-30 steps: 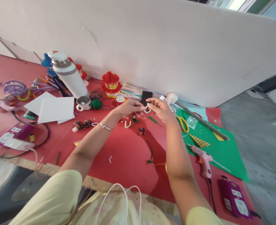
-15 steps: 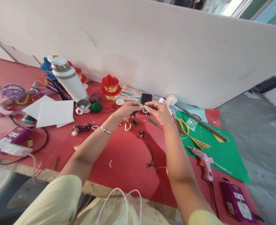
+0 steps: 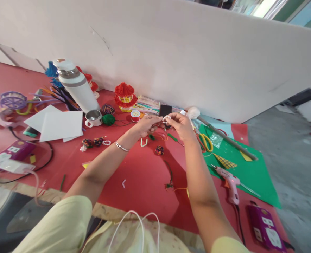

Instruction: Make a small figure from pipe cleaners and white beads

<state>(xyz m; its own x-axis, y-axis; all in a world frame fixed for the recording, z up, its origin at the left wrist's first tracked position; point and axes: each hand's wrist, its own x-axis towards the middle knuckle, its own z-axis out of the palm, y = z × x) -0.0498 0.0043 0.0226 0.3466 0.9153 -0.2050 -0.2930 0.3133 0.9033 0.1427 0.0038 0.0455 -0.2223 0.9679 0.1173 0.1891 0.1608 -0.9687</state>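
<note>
A small string of white beads (image 3: pixel 166 119) is pinched between my two hands over the middle of the red table. My left hand (image 3: pixel 148 125) grips its left end with fingertips pressed together. On the other side my right hand (image 3: pixel 179 124) holds the beads between thumb and fingers. Just behind them lies a black phone (image 3: pixel 165 110). Nearer to me rests a multicoloured yarn ball (image 3: pixel 159 150). A bent pale piece (image 3: pixel 144 142) and a green-handled tool (image 3: pixel 172 137) lie close to my hands.
A white flask (image 3: pixel 77 86), a steel cup (image 3: pixel 93 118) and white cards (image 3: pixel 62 125) stand or lie at the left. On the right are yellow-handled scissors (image 3: pixel 206 142), a pink glue gun (image 3: pixel 230 182) and a purple power box (image 3: pixel 266 227). A white panel (image 3: pixel 155 49) rises behind.
The beads now show as a larger loop between my fingers, where before they were mostly hidden. My left hand has shifted slightly right. The view has moved a little.
</note>
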